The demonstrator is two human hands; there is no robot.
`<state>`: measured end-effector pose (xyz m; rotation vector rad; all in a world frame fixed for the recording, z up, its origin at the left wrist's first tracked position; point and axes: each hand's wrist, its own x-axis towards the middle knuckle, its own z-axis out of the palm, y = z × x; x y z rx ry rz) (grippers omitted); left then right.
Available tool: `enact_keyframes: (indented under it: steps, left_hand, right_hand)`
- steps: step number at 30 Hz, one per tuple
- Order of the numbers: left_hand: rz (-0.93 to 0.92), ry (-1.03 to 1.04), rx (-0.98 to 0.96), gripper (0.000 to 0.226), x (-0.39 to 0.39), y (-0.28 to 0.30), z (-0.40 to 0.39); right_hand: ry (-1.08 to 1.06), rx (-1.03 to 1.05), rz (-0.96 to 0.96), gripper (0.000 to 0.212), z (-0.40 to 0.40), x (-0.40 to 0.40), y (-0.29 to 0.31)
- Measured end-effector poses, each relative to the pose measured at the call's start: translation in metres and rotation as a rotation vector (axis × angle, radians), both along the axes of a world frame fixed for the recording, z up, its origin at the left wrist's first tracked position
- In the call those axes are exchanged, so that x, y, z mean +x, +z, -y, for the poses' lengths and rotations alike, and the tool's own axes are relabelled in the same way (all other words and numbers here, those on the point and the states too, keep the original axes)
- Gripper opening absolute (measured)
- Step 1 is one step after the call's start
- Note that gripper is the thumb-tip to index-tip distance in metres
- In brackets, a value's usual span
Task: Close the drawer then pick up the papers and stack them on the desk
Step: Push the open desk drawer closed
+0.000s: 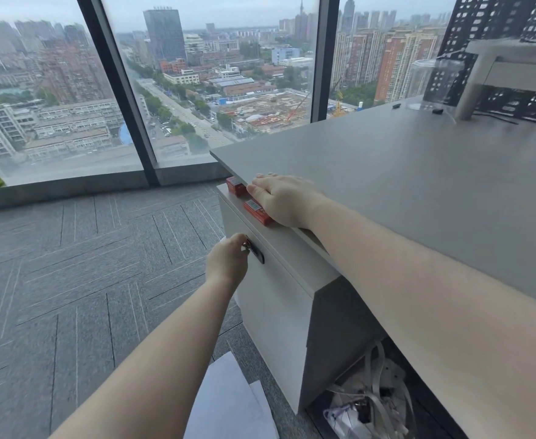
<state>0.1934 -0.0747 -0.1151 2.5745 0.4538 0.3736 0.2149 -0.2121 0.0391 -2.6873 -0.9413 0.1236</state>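
A white drawer cabinet [273, 312] stands under the left end of the grey desk [418, 191]. My left hand [228, 259] is at the black handle [258, 253] on the drawer front, fingers curled on it. My right hand [284, 198] lies flat, palm down, on the desk's edge above the cabinet, holding nothing. White papers [228, 397] lie on the carpet below my left forearm, partly hidden by it.
Two red boxes [257, 210] sit on the cabinet top beside my right hand. A bag with clutter [368, 403] lies under the desk. A clear cup [431, 87] and a monitor stand [482, 80] are at the desk's far right. Floor-to-ceiling windows [197, 74] stand ahead.
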Motion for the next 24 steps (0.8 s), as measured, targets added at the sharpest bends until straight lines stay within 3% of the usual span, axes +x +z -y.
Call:
enact_keyframes:
  steps: [3, 13, 17, 20, 24]
  left_hand:
    - [0.013, 0.01, 0.033, 0.016, 0.006, -0.003, 0.0]
    - [0.004, -0.035, 0.071, 0.031, 0.008, -0.011, -0.006]
    - [-0.054, -0.057, 0.145, 0.023, 0.01, -0.012, -0.007]
    - [-0.071, -0.044, 0.128, 0.027, 0.012, -0.013, -0.006]
    - [-0.088, -0.042, 0.086, 0.013, 0.014, -0.009, -0.006]
  right_hand:
    - [-0.006, -0.001, -0.002, 0.054, 0.0, 0.001, -0.001]
    - [-0.015, 0.005, 0.008, 0.055, -0.001, 0.004, -0.004]
    - [-0.021, 0.006, 0.01, 0.055, -0.002, 0.005, -0.004]
    - [-0.034, 0.0, 0.021, 0.055, -0.002, 0.006, -0.005]
    - [-0.037, -0.003, 0.03, 0.054, -0.003, 0.007, -0.007]
